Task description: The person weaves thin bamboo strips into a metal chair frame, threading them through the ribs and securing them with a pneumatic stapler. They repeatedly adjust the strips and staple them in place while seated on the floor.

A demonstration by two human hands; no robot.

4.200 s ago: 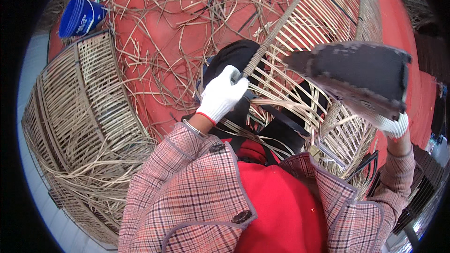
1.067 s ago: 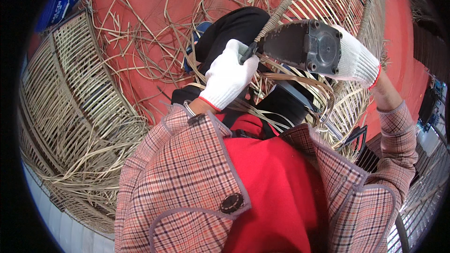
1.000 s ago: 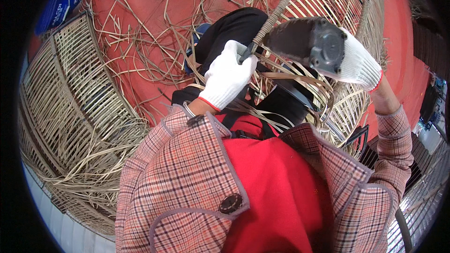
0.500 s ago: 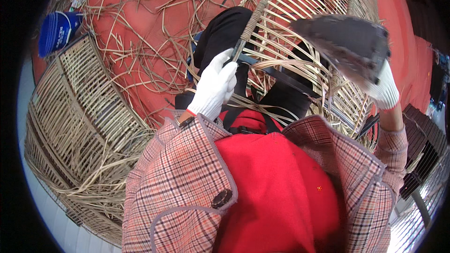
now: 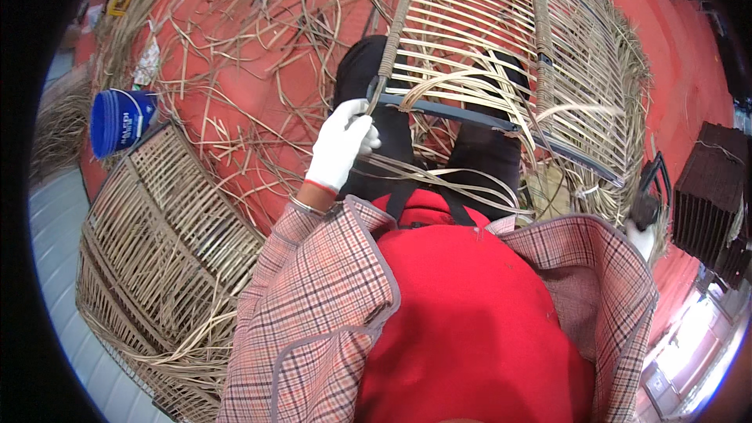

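My left hand point(image 5: 343, 145), in a white knit glove, pinches the end of a brown cane strip point(image 5: 377, 95) at the near left corner of a woven cane panel point(image 5: 470, 12). The panel lies across my knees. Its dark near bar point(image 5: 450, 111) shows under loose strip ends. Low at the far right, my right hand point(image 5: 641, 240), also gloved, is partly hidden by my sleeve. It is closed at a black tool point(image 5: 648, 202) with a narrow loop-like part; its exact kind cannot be made out.
Another woven cane panel point(image 5: 168, 239) lies at my left, with a blue bucket point(image 5: 124, 121) beyond it. Loose cane strips point(image 5: 243, 102) litter the red floor. A stack of dark brown ridged pieces point(image 5: 709, 196) stands at the right.
My right hand has swung the black tool from above the panel down to my far right. My left hand stays at the panel's corner. The view has shifted.
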